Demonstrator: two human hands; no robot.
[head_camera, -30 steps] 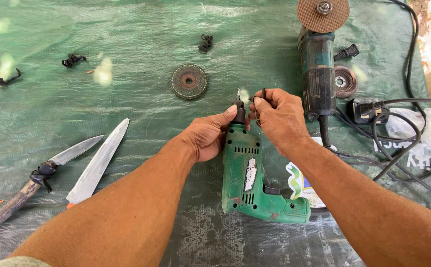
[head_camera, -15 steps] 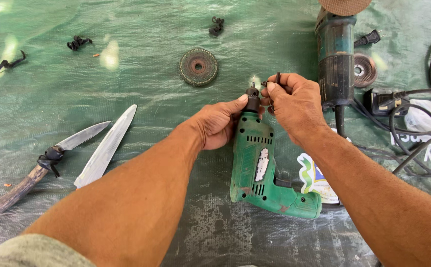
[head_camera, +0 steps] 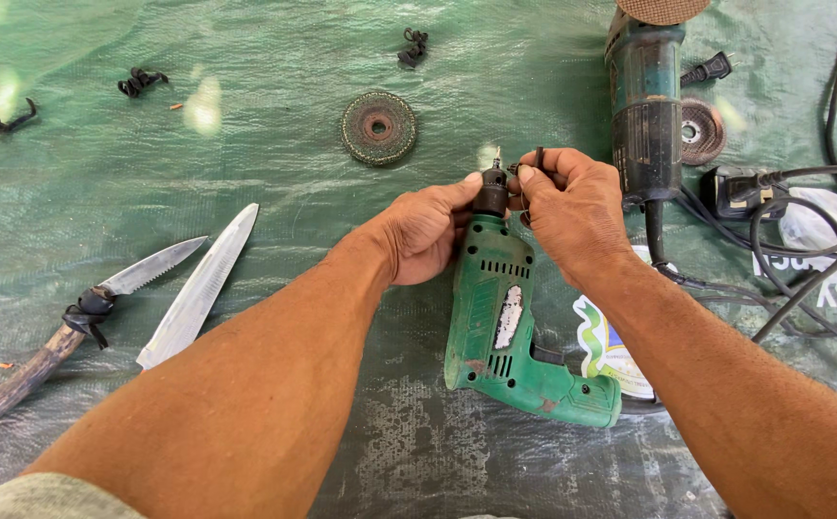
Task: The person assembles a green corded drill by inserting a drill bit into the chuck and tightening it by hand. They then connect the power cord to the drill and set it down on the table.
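A person's two hands work at the nose of a green electric drill point(head_camera: 500, 322), which lies on a green tarpaulin point(head_camera: 274, 96) with its handle toward the camera. The left hand point(head_camera: 428, 231) is closed around the dark chuck point(head_camera: 491, 195), thumb along its side, while the right hand point(head_camera: 572, 207) pinches a small black chuck key point(head_camera: 537, 159) set against the chuck (how far the key is seated cannot be told). Just right of the hands lies a teal angle grinder point(head_camera: 644, 96), its black cable point(head_camera: 803, 279) looping toward a plug point(head_camera: 736, 185). A worn grinding disc point(head_camera: 378, 127) rests on the tarpaulin above the drill, and another disc point(head_camera: 702, 130) sits beside the grinder. Well to the left lie a bare knife blade point(head_camera: 197, 288) and a serrated knife with a wooden handle point(head_camera: 82, 317).
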